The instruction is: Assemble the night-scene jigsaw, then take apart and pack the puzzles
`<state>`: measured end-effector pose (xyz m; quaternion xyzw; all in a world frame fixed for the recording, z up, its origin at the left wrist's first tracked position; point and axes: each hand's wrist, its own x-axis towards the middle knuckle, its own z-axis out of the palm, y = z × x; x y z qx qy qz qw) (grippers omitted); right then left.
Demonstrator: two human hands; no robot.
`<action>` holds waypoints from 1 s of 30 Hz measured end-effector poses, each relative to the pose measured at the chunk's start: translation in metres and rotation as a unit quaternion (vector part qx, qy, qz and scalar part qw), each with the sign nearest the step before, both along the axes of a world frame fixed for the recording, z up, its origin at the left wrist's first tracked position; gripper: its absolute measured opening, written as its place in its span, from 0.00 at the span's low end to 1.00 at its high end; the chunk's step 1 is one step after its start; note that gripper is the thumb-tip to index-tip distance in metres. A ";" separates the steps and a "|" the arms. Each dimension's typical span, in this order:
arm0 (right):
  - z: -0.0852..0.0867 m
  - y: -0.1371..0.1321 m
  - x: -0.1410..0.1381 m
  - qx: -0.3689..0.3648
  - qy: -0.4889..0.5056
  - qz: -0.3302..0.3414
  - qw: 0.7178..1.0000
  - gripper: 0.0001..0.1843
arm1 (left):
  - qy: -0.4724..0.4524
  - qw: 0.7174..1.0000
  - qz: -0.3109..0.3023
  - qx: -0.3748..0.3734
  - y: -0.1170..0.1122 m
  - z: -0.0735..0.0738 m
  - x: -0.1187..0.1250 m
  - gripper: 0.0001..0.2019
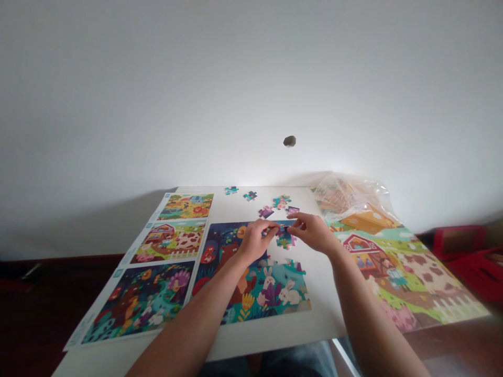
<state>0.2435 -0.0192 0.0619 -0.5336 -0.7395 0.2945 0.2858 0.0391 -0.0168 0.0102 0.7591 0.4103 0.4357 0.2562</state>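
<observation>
The partly joined puzzle (271, 290) lies on the worktop (251, 340); left of it, the picture sheet (168, 241); behind it, loose pieces (282, 201); right of it, the farm picture (424, 272), with the plastic bag (353, 191) on that picture's far end.

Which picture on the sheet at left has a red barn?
The middle picture, above the dark picture and below the lion picture; neither has one.
</observation>
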 end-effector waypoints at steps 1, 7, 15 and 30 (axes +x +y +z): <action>0.004 -0.006 0.000 -0.012 0.004 -0.011 1.000 0.17 | -0.009 1.000 -0.014 -0.004 -0.001 0.002 0.001 0.10; -0.010 -0.058 0.024 -0.007 0.019 -0.111 0.994 0.10 | 0.016 0.994 -0.108 0.005 -0.013 0.008 0.008 0.10; -0.061 -0.107 0.048 0.027 0.006 -0.142 0.989 0.15 | 0.149 0.963 -0.216 0.067 -0.018 0.001 0.009 0.08; -0.062 -0.106 0.039 0.067 -0.026 -0.131 0.989 0.15 | 0.159 0.949 -0.261 0.077 -0.024 0.008 0.012 0.08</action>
